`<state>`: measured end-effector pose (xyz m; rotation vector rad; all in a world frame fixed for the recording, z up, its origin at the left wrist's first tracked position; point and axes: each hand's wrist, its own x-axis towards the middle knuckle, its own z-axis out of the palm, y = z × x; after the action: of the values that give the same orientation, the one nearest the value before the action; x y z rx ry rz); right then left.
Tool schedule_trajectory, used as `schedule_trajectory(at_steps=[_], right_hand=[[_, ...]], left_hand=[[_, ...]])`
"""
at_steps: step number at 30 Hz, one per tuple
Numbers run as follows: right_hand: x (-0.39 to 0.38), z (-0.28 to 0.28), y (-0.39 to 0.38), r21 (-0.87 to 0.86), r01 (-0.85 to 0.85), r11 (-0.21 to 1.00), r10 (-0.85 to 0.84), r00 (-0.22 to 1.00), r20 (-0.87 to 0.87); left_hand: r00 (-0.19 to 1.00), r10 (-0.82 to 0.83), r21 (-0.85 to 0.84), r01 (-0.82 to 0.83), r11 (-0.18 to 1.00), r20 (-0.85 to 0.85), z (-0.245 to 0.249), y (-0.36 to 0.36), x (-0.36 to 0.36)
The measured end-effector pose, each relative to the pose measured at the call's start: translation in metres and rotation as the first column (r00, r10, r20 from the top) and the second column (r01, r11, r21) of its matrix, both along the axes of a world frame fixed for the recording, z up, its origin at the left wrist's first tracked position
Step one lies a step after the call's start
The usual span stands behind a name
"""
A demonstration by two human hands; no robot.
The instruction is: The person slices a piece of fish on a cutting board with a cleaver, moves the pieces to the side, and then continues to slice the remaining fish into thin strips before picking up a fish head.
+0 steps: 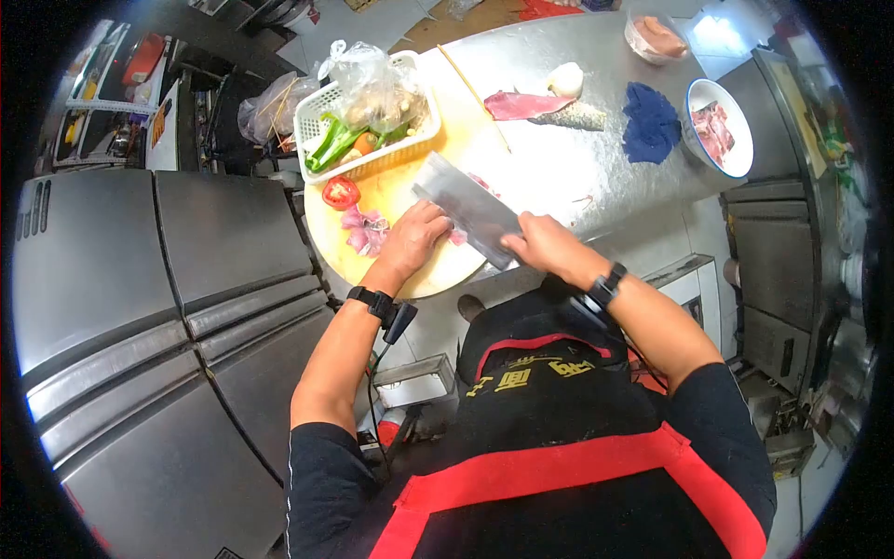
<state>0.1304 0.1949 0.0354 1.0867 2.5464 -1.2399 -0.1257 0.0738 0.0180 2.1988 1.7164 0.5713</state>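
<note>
1 cleaver (466,207) beside left fingers (431,222)

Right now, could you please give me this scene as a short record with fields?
left hand: pressed down on the board, beside the cleaver; what it covers is hidden
right hand: grips the cleaver, blade over the board
on board: tomato half, pink pieces
behind board: basket of greens
on counter: meat slice, blue cloth, bowl of meat
</note>
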Motion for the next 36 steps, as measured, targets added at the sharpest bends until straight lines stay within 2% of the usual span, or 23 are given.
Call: schedule_trajectory(at_steps=[2, 5, 6, 9, 13, 15, 17, 18, 20, 21, 23, 24, 25, 27, 28, 29, 31, 32, 36], right_hand=[[0.026, 0.001, -0.008, 0.011, -0.023, 1.0, 0.022, 0.998, 0.064], [0.025, 0.013, -0.012, 0.019, -0.01, 1.0, 0.008, 0.995, 0.097], [0.017, 0.002, -0.009, 0.054, -0.054, 0.997, 0.051, 0.998, 0.047], [-0.03, -0.001, -0.003, 0.109, -0.023, 0.994, 0.025, 1.0, -0.016], [-0.004, 0.013, -0.006, 0.043, -0.049, 0.998, 0.049, 0.999, -0.009], [0.039, 0.02, -0.016, 0.044, -0.074, 0.996, 0.069, 0.992, 0.107], [0.082, 0.032, -0.024, 0.019, -0.059, 0.998, 0.057, 0.992, 0.115], [0.097, 0.035, -0.027, 0.014, -0.053, 0.998, 0.05, 0.987, 0.151], [0.113, 0.036, -0.03, 0.031, -0.06, 0.998, 0.053, 0.981, 0.186], [0.112, 0.035, -0.025, 0.043, -0.059, 0.997, 0.05, 0.983, 0.178], [0.111, 0.034, -0.022, 0.03, -0.063, 0.998, 0.057, 0.987, 0.15], [0.109, 0.034, -0.02, 0.008, -0.048, 0.999, 0.047, 0.994, 0.099], [0.104, 0.036, -0.02, 0.014, -0.056, 0.998, 0.054, 0.994, 0.091], [0.092, 0.04, -0.022, -0.005, 0.016, 1.0, -0.016, 1.0, -0.015], [0.083, 0.041, -0.024, 0.042, 0.028, 0.999, -0.026, 0.999, -0.041], [0.076, 0.04, -0.024, 0.043, 0.026, 0.999, -0.024, 0.999, -0.042], [0.061, 0.038, -0.023, 0.053, 0.028, 0.998, -0.026, 0.999, -0.027], [0.056, 0.034, -0.024, 0.057, 0.028, 0.998, -0.025, 0.998, -0.051], [0.044, 0.022, -0.032, 0.04, 0.02, 0.999, -0.019, 1.0, -0.017]], left_hand=[[0.999, 0.028, 0.039, -0.03, 0.999, 0.045, -0.006, -0.007, 0.003], [0.995, 0.04, 0.049, -0.045, 0.998, 0.091, -0.012, -0.007, 0.003], [0.996, 0.042, 0.042, -0.046, 0.998, 0.074, -0.012, -0.007, 0.003], [0.999, 0.022, 0.022, -0.023, 0.999, 0.043, -0.009, -0.004, 0.006], [0.997, 0.036, 0.088, -0.042, 0.995, 0.067, -0.01, -0.007, 0.006], [0.996, 0.039, 0.121, -0.048, 0.991, 0.077, -0.013, -0.012, 0.004], [0.994, 0.102, 0.035, -0.101, 0.994, -0.034, -0.01, -0.016, 0.0], [0.993, 0.11, 0.049, -0.108, 0.993, -0.039, -0.004, -0.017, -0.002], [0.982, 0.165, 0.132, -0.176, 0.975, 0.086, 0.011, -0.026, -0.002], [0.983, 0.164, 0.145, -0.174, 0.974, 0.079, 0.011, -0.03, -0.009], [0.934, 0.352, 0.075, -0.355, 0.932, 0.055, 0.001, -0.044, -0.027], [0.937, 0.349, 0.025, -0.349, 0.937, 0.012, 0.007, -0.045, -0.027], [0.934, 0.357, 0.032, -0.357, 0.934, 0.006, 0.012, -0.045, -0.025], [0.943, 0.327, 0.194, -0.332, 0.923, 0.057, 0.018, -0.037, -0.01], [0.925, 0.372, 0.171, -0.379, 0.909, 0.074, 0.018, -0.033, -0.004], [0.925, 0.374, 0.173, -0.381, 0.908, 0.073, 0.017, -0.029, 0.002], [0.921, 0.385, 0.071, -0.389, 0.918, 0.061, 0.008, -0.025, 0.007], [0.897, 0.44, 0.035, -0.442, 0.896, 0.052, 0.001, -0.025, 0.006], [0.819, 0.565, 0.054, -0.571, 0.819, 0.097, -0.01, -0.025, 0.013]])
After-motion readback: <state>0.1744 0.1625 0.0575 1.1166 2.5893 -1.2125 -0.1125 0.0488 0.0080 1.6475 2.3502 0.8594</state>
